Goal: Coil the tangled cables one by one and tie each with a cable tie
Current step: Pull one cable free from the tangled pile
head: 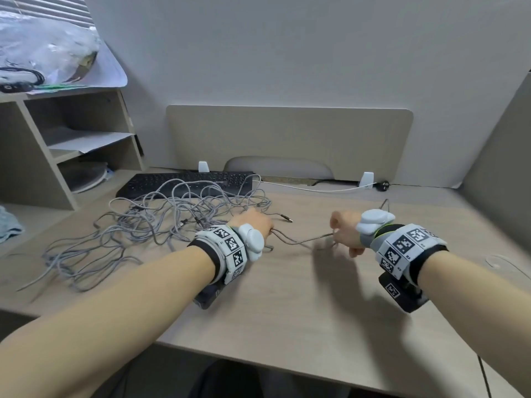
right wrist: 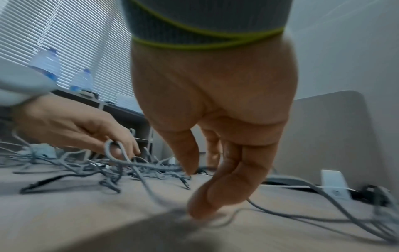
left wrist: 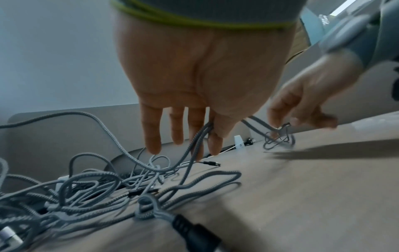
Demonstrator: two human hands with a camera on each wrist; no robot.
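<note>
A big tangle of grey braided cables (head: 161, 222) lies on the left half of the desk (head: 316, 311), partly over a keyboard. My left hand (head: 255, 222) is at the tangle's right edge; a strand runs up between its thumb and fingers (left wrist: 205, 133) and loops over a finger (right wrist: 114, 148). That strand (head: 301, 239) stretches right to my right hand (head: 340, 234), which pinches its connector end (left wrist: 285, 126) above a few small loops (left wrist: 278, 141) just over the desk. A loose connector (head: 286, 218) lies between the hands, farther back.
The black keyboard (head: 184, 183) sits behind the tangle, and a shelf unit (head: 71, 145) stands at the left. A beige divider panel (head: 287, 139) closes the back, with a white cable (head: 316, 188) and a black plug (head: 382, 185) along it. Water bottles (right wrist: 46, 63) stand by the blinds.
</note>
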